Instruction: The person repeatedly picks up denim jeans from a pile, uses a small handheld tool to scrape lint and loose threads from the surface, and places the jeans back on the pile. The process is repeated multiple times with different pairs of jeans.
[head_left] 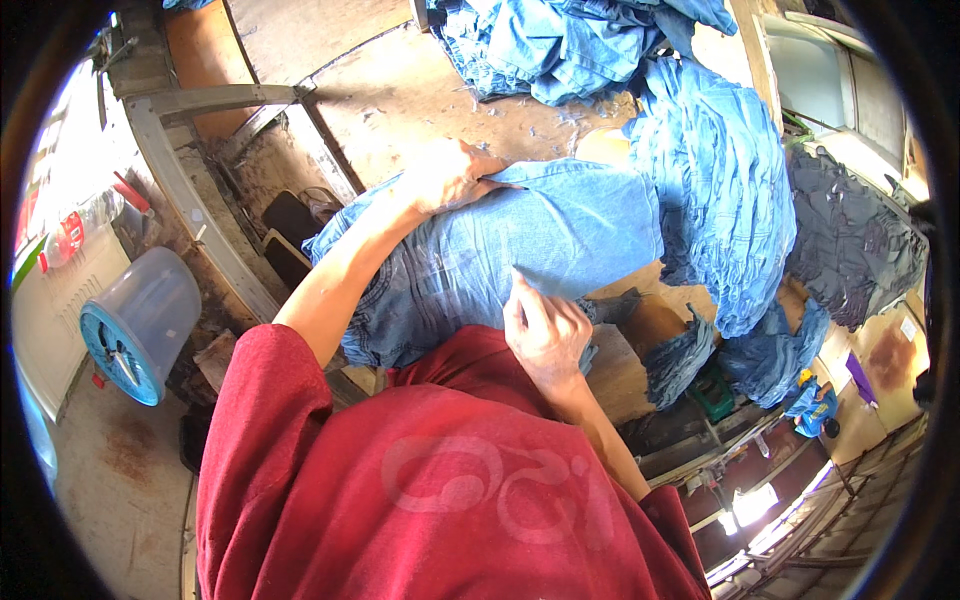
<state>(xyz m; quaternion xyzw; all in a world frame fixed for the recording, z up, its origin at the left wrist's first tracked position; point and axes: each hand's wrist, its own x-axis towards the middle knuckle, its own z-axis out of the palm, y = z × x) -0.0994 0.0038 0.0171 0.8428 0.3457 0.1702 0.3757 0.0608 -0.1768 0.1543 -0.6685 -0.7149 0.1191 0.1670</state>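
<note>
A pair of blue jeans [470, 250] lies across my lap and over the edge of the wooden table, one leg stretched toward the right. My left hand [450, 178] is closed on the upper edge of the denim, bunching it slightly. Nearer my body, my right hand [548, 330] rests against the lower edge of the same leg, fingers curled and the index finger on the cloth. Whatever may be pinched in its fingertips is too small to make out. The far end of the jeans, at the left, is partly hidden under my left forearm.
Blue denim pieces are heaped [570, 45] on the wooden table [400, 95], with a draped stack [715, 190] at right. Dark grey garments [855, 235] lie beyond. At left are a clear bucket with a blue lid [140, 325] and a metal frame [185, 200]. Another person [812, 408] appears far right.
</note>
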